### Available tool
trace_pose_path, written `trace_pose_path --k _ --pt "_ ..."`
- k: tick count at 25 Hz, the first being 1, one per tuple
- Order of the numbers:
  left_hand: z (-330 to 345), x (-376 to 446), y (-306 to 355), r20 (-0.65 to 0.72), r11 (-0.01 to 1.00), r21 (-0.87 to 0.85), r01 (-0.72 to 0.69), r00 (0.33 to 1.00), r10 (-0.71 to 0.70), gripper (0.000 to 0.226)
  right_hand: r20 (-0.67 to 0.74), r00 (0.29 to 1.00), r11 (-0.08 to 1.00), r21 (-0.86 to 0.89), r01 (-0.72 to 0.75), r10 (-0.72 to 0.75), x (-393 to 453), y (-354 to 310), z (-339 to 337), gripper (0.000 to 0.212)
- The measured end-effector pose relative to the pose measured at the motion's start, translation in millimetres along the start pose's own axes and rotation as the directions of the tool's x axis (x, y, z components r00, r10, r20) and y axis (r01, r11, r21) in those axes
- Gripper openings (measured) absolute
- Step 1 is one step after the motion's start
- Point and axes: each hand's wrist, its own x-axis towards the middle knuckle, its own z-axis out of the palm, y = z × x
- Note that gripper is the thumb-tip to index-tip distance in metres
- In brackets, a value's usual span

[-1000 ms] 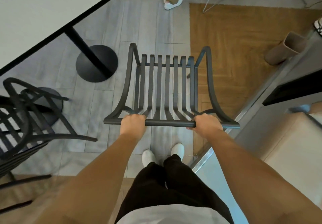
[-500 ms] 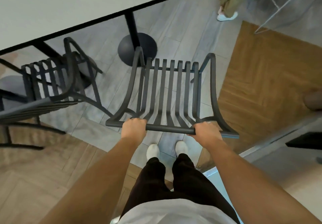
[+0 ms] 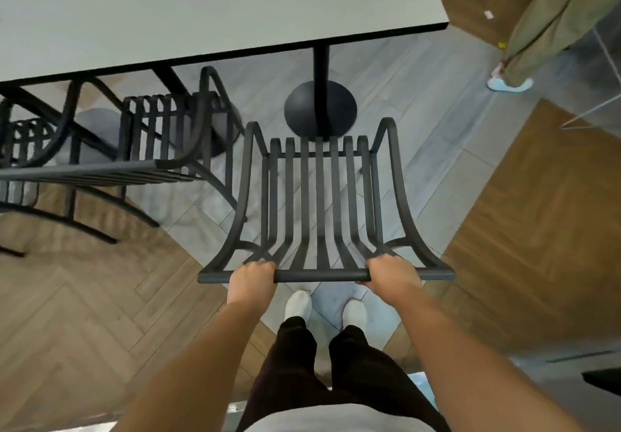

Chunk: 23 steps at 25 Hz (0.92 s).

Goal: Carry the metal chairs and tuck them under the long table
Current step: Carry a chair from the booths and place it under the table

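I hold a black slatted metal chair [image 3: 321, 196] in front of me by its top back rail. My left hand [image 3: 250, 278] grips the rail left of centre and my right hand [image 3: 391, 273] grips it right of centre. The chair faces the long white table [image 3: 168, 18], whose black-edged near side runs across the top of the view. The chair's front edge lies just short of the table's round black pedestal base [image 3: 319, 109]. A second black chair [image 3: 161, 142] stands to the left, partly under the table.
A third chair [image 3: 27, 142] shows at the far left edge. Another person's leg and white shoe [image 3: 509, 84] stand at the upper right. A thin wire frame [image 3: 591, 112] sits beyond on the right. My own feet [image 3: 297, 307] are just behind the chair.
The view has swung left and forward: the table edge and pedestal base now lie straight ahead of the chair, and the neighbouring chairs have come into view. Both hands keep their grip on the rail.
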Motion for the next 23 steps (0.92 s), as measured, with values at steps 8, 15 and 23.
trace_pose_path --k 8,15,23 --pt "0.5 26.2 5.5 -0.029 0.999 0.016 0.031 0.999 -0.031 0.031 -0.009 0.998 0.998 -0.03 0.062 -0.062 25.5 8.2 -22.5 0.043" --pt "-12.1 60.4 17.8 -0.018 0.998 0.035 0.06 0.998 -0.06 0.021 -0.028 0.996 0.994 -0.066 0.087 -0.089 55.5 28.9 -40.9 0.04" --pt "-41.6 118.0 30.0 -0.035 0.992 0.04 0.12 0.992 -0.118 0.019 -0.051 0.992 0.986 -0.132 0.105 -0.113 110.4 48.2 -86.8 0.03"
